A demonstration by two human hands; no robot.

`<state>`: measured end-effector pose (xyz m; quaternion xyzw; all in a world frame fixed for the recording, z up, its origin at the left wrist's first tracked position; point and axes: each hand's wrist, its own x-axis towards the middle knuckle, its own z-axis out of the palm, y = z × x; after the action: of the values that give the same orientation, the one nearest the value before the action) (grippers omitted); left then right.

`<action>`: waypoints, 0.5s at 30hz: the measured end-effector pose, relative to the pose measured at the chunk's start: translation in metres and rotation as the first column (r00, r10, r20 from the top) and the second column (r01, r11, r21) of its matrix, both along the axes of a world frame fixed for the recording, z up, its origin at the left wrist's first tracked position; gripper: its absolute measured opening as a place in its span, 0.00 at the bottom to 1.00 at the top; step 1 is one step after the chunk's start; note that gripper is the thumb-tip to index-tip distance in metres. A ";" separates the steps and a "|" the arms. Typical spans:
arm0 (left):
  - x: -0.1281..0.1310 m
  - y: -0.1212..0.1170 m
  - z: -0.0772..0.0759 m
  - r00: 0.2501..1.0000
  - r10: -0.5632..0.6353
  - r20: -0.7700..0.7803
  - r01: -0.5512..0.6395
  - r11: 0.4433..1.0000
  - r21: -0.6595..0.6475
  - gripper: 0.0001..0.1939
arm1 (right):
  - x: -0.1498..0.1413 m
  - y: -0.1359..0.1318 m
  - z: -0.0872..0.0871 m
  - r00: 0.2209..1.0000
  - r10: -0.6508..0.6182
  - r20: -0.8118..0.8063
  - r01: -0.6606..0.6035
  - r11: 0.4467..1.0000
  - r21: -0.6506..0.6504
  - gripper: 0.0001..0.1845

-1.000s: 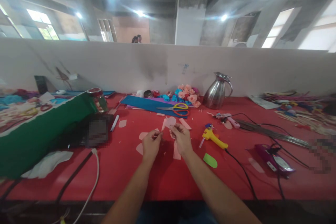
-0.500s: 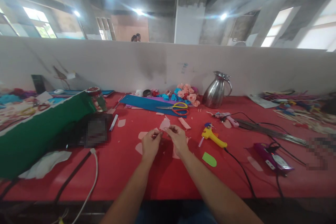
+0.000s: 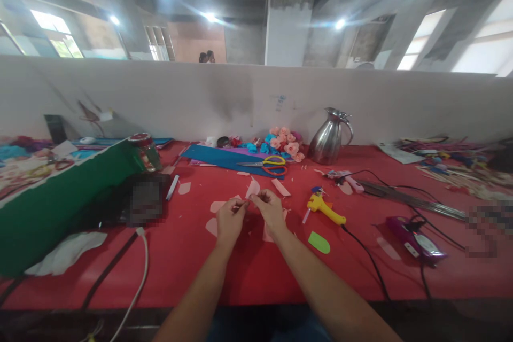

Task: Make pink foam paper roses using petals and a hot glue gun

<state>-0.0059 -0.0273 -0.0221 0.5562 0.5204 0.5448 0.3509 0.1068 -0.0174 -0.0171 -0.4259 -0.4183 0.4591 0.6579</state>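
Observation:
A pale pink paper petal (image 3: 252,188) stands up between my fingertips over the middle of the red table (image 3: 168,272). My right hand (image 3: 271,212) pinches its lower edge between thumb and fingers. Close beside it, my left hand (image 3: 230,219) is closed in a pinch at the petal's base; what sits between those fingertips is too small to make out. Cut pink paper pieces (image 3: 211,227) lie around and partly under both hands, and a folded pink strip (image 3: 281,187) rests just beyond the right one.
Scissors (image 3: 262,163) lie on blue sheets (image 3: 208,156) behind my hands, near paper flowers (image 3: 286,141) and a steel jug (image 3: 329,139). To the right are a yellow glue gun (image 3: 325,209), a green piece (image 3: 319,242) and a purple power box (image 3: 417,240). A green-sided box (image 3: 72,203) stands left.
My right hand has brought the petal leftward to my left fingertips, and the petal has turned more upright and narrowed. The left hand stays nearly in place. The view has shifted slightly.

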 end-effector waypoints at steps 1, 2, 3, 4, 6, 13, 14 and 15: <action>0.000 0.000 0.000 1.000 -0.001 -0.002 0.001 1.000 0.000 0.10 | 0.000 0.001 0.000 1.000 0.006 -0.003 -0.006 1.000 0.000 0.10; 0.000 0.000 0.000 1.000 0.000 0.000 0.000 1.000 -0.001 0.10 | 0.001 0.001 0.000 1.000 0.012 -0.006 -0.012 1.000 0.000 0.10; 0.000 0.000 0.000 1.000 0.000 0.005 0.000 1.000 -0.002 0.10 | 0.001 0.001 0.000 1.000 0.015 -0.004 -0.015 1.000 -0.001 0.10; 0.000 0.000 0.000 1.000 -0.002 0.012 0.002 1.000 -0.004 0.10 | 0.002 0.001 0.000 1.000 0.010 0.003 -0.010 1.000 -0.002 0.11; 0.000 0.001 0.000 1.000 -0.003 0.023 0.003 1.000 -0.005 0.10 | 0.002 0.000 0.002 0.999 -0.027 0.034 0.027 1.000 -0.002 0.12; -0.004 0.004 0.002 0.990 0.101 0.101 -0.102 0.995 0.010 0.11 | 0.001 -0.013 0.010 0.970 -0.217 0.111 0.206 0.973 0.104 0.12; -0.005 0.004 0.002 0.986 0.137 0.099 -0.139 0.990 0.012 0.12 | 0.000 -0.015 0.010 0.968 -0.214 0.129 0.200 0.973 0.115 0.10; -0.005 0.004 0.002 0.981 0.167 0.100 -0.169 0.986 0.012 0.12 | 0.000 -0.017 0.011 0.969 -0.198 0.151 0.181 0.976 0.120 0.08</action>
<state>-0.0111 -0.0228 -0.0196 0.4864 0.5416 0.6046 0.3232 0.1066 -0.0346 -0.0064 -0.4645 -0.4512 0.3355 0.6842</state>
